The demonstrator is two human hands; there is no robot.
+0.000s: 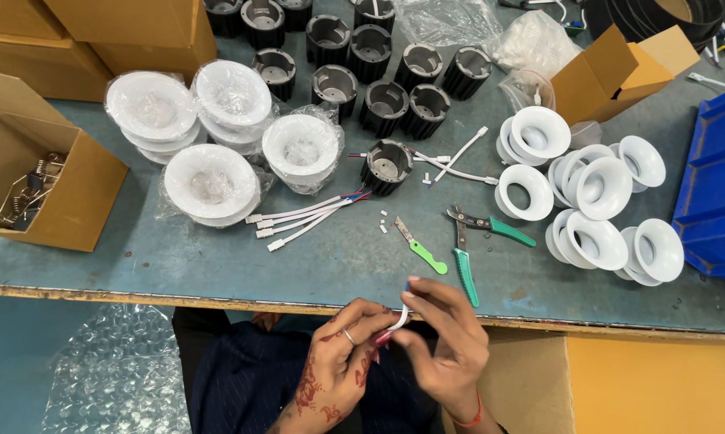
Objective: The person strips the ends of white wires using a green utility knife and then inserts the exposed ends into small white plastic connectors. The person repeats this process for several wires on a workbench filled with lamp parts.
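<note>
Workbench (137,257) with a worn blue-grey top and a chipped front edge, seen from above; a sheet of bubble wrap (113,370) lies on the floor below. On the bench: dark finned cylindrical housings (378,72), bagged white round covers (209,181), bare white trim rings (595,189), a bundle of white leads (306,217), green-handled pliers (463,249), a small green-handled cutter (418,249), cardboard boxes and a blue bin (716,185). The short white wire (398,320) is held just off the front edge, above the lap. It is thin and slightly curved; its long axis runs diagonally, upper end toward the bench, lower end toward the person. The left hand (342,358) and the right hand (447,345) both pinch it between fingertips.
</note>
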